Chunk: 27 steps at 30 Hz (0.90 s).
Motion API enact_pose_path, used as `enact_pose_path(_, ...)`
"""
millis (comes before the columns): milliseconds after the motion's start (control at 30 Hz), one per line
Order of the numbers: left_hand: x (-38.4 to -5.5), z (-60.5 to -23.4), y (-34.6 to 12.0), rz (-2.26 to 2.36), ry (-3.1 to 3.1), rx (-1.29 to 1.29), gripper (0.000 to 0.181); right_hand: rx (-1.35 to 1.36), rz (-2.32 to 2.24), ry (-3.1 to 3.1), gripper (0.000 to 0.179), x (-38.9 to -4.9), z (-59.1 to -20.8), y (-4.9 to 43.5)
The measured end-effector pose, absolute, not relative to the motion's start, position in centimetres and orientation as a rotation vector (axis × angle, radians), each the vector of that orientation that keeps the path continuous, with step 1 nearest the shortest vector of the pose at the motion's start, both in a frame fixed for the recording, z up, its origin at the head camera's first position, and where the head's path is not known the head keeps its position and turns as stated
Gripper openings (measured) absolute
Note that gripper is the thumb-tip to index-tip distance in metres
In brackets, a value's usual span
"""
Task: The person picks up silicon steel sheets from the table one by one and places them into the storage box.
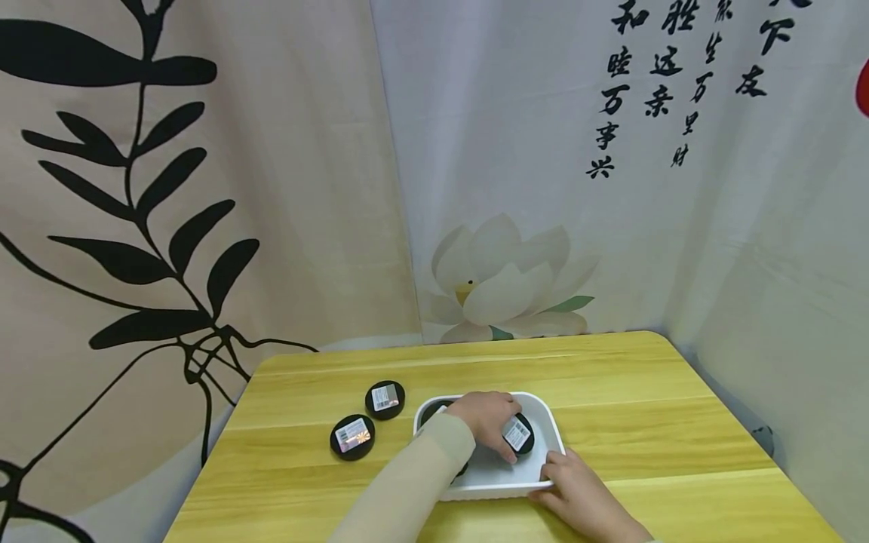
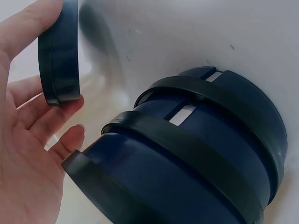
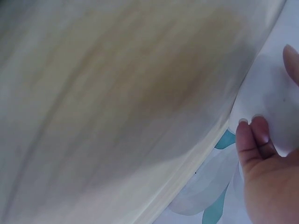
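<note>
- At the far left, a cloth with a black plant print [image 1: 129, 260] hung behind the table [image 1: 271, 475].
- On the left of the table, outside the tray, lay two black discs, labels up: the nearer disc [image 1: 352, 437] sat further left, the farther disc [image 1: 385, 400] just beside it.
- Right of these stood the white tray [image 1: 495, 494]. Along its left side lay more dark discs: a far-corner disc [image 1: 428, 414], partly hidden by the arm, and a near-side disc [image 1: 464, 469], of which only a sliver showed past the sleeve [image 1: 424, 471]. The left wrist view showed such discs packed against one another.
- The left hand [image 1: 486, 419] reached into the tray, pinching a disc [image 1: 519, 435] between the thumb and the fingertips. That disc was right of the others, label up; whether it touched the tray floor could not be told. Holding it by opposite edges looked sound, since the label was left free. Keeping it level, and the wrist high enough to miss the discs under the sleeve, seemed the care called for; a tilted disc might catch on a neighbour.
- The right hand [image 1: 577, 486] gripped the rim at the tray's near right corner. A light, steady hold there seemed best, enough to stop sliding without tipping the tray.
- Further right and far, black writing [image 1: 659, 62] ran down a pale cloth.
</note>
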<state>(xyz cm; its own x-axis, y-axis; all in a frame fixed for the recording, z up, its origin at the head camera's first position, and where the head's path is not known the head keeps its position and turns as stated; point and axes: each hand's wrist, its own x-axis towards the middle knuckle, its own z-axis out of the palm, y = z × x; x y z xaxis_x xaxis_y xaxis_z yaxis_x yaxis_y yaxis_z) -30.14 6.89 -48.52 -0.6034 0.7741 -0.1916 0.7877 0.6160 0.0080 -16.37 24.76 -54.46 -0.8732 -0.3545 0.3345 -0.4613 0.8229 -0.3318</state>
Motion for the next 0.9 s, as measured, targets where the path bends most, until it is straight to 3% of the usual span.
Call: enact_pose_path(900,-29.7,-49.9,7.5,-0.321,2.701,1.395,0.074,0.614,0.615,-2.796,0.02,-16.5,-54.3,24.9)
